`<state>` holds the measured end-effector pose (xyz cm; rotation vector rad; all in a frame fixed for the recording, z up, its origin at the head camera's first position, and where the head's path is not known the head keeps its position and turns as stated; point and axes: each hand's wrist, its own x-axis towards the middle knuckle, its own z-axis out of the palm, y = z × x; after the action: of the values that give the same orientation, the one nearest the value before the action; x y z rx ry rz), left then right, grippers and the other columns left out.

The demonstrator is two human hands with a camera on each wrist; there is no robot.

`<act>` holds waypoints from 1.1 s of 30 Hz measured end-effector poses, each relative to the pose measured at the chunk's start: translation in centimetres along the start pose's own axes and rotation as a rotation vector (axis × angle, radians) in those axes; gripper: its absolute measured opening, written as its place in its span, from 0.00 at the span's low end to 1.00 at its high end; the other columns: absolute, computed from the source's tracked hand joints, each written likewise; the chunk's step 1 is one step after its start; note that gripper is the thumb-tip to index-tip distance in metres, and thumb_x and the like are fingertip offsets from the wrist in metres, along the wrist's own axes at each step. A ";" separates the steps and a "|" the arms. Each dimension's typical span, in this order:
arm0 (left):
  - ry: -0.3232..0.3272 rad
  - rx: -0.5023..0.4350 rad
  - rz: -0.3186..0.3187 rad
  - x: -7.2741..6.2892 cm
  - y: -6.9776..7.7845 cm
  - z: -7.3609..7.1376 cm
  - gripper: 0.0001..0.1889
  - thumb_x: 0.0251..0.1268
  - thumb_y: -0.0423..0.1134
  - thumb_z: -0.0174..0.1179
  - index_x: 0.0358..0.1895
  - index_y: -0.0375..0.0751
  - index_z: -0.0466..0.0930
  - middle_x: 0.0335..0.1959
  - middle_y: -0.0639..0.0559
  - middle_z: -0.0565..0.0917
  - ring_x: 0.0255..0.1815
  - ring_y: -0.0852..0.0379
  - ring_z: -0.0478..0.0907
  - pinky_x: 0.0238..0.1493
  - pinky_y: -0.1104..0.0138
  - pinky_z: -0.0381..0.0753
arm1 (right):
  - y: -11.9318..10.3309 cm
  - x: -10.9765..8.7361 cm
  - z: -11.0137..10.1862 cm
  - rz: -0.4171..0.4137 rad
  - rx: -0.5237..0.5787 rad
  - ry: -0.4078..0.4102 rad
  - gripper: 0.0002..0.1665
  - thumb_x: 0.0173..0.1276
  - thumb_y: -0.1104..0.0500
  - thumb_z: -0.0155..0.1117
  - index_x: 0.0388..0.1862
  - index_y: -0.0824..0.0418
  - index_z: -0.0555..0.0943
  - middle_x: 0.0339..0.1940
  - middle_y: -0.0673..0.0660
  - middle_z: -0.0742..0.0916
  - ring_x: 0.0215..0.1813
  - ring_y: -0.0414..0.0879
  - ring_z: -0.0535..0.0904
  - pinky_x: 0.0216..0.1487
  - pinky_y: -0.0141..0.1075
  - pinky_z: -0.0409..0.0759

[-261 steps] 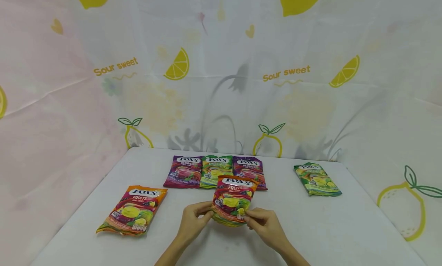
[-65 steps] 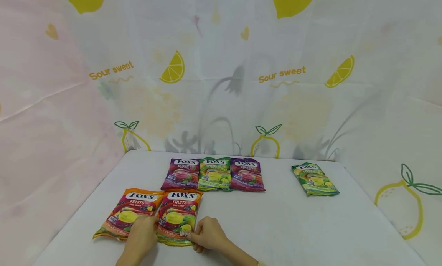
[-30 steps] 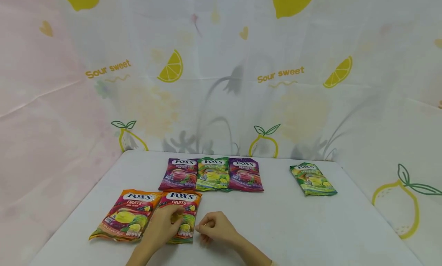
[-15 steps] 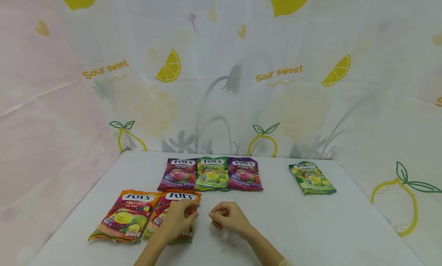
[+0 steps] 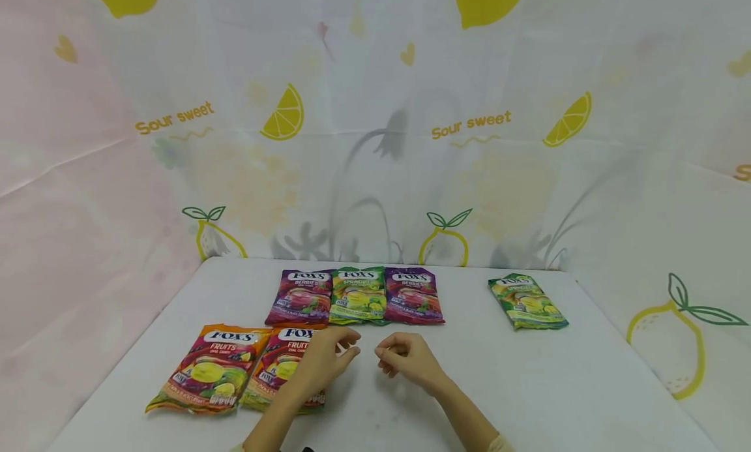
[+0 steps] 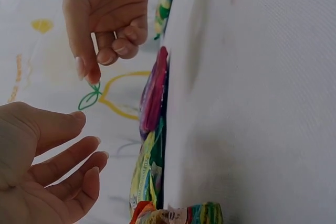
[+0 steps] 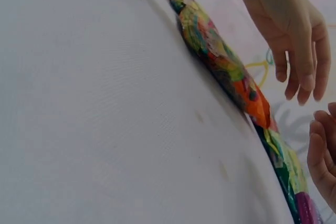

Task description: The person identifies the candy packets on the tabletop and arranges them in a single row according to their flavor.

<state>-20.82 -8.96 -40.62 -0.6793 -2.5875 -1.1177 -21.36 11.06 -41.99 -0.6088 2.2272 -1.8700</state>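
We have both hands empty: the bent fingers of our left hand (image 5: 325,357) stand with a visible gap between thumb and fingertips, and those of our right hand (image 5: 411,359) are more narrowly curled, facing them. The nearer Fruits bag (image 5: 281,367) lies on the desk (image 5: 528,393) below and left of our left fingers, partly hidden by that hand, with the outer Fruits bag (image 5: 208,370) just beside it, farther left.

Should our left forearm dip, it could brush the nearer Fruits bag and skew it against its neighbour. A careless forward reach might likewise nudge the row beyond our fingers, the left Berries bag (image 5: 302,299), the middle Spring Tea bag (image 5: 358,299) and the right Berries bag (image 5: 413,299), since they sit so close together. The lone green bag (image 5: 528,302), well to the right of our right fingers, is slanted, so a one-sided pinch could twist it further.

About two seconds ago, our fingers were on the nearer Fruits bag's sides; now they have let go and moved forward and rightward, while the bags lie much as they did.
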 end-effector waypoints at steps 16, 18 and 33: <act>0.011 -0.060 0.053 2.1 -0.3 2.1 0.08 0.57 0.29 0.63 0.40 0.32 0.82 0.34 0.41 0.84 0.32 0.52 0.79 0.34 0.62 0.81 | -0.1 0.0 -3.0 -0.017 -0.047 0.066 0.13 0.68 0.64 0.58 0.40 0.77 0.78 0.30 0.67 0.85 0.29 0.45 0.80 0.31 0.35 0.82; 0.004 -0.063 0.045 2.4 -0.4 2.3 0.09 0.57 0.29 0.63 0.41 0.32 0.82 0.35 0.41 0.84 0.32 0.52 0.78 0.34 0.63 0.81 | -0.1 0.1 -3.3 -0.023 -0.055 0.074 0.13 0.68 0.65 0.58 0.40 0.78 0.78 0.31 0.68 0.85 0.29 0.45 0.81 0.31 0.35 0.82; 0.027 -0.098 0.048 5.1 -1.2 3.4 0.09 0.57 0.28 0.63 0.40 0.26 0.80 0.33 0.39 0.84 0.30 0.52 0.79 0.32 0.68 0.80 | -0.6 0.7 -5.8 0.004 -0.074 0.194 0.14 0.66 0.65 0.60 0.39 0.79 0.77 0.28 0.65 0.85 0.28 0.43 0.79 0.31 0.33 0.82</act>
<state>-25.94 -5.54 -41.67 -0.7378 -2.4945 -1.2361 -24.07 15.94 -40.15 -0.4506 2.4243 -1.9278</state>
